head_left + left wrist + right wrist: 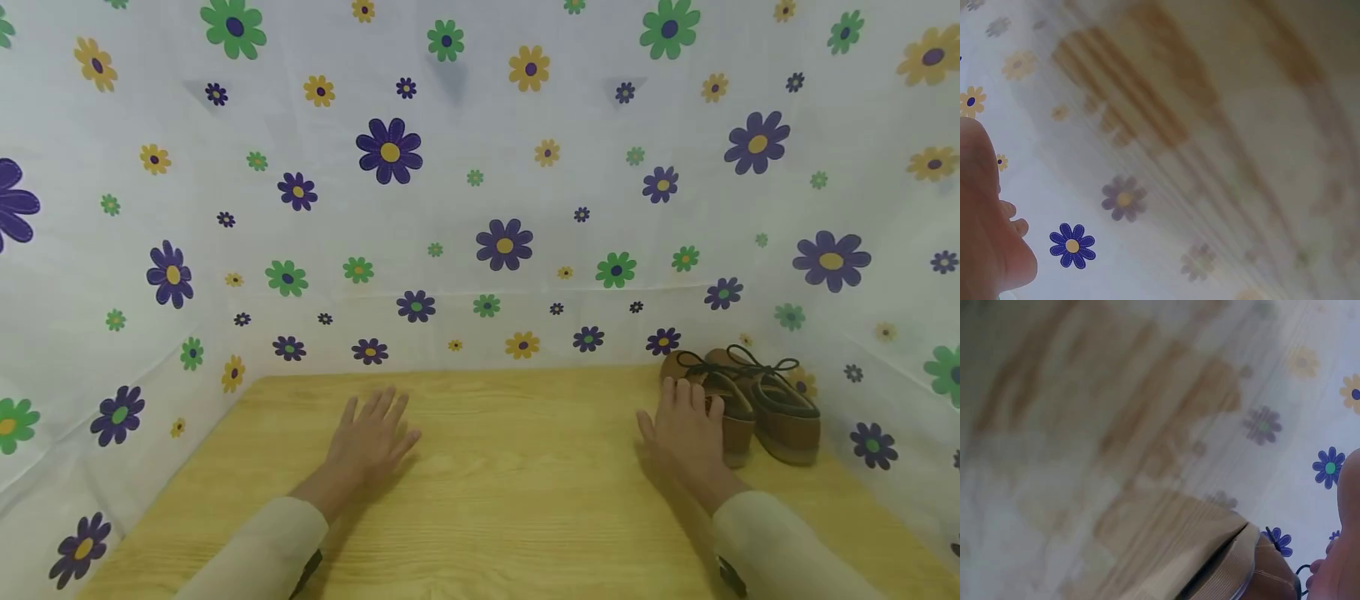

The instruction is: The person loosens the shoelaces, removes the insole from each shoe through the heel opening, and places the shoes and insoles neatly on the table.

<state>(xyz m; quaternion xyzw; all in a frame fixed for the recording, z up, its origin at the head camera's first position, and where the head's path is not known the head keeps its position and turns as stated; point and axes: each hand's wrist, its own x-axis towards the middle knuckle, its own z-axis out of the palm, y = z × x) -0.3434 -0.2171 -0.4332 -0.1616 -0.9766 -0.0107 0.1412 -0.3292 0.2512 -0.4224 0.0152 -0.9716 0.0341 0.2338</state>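
A pair of brown lace-up shoes (783, 417) with dark laces stands at the back right of the wooden table. My right hand (686, 425) is just left of them, fingers extended and palm down, covering part of the nearer shoe in the head view. Whether it touches that shoe I cannot tell. In the right wrist view, a brown shoe (1272, 572) with a dark lace shows beside the right hand (1347, 550). My left hand (367, 437) is over the left part of the table, its fingers spread and holding nothing. Only part of the left hand (988, 219) enters the left wrist view.
The light wooden tabletop (510, 483) is glossy and reflects its surroundings in the wrist views. A white flower-printed curtain (450, 208) hangs behind it and along both sides. Pale sleeves (258, 546) cover both forearms.
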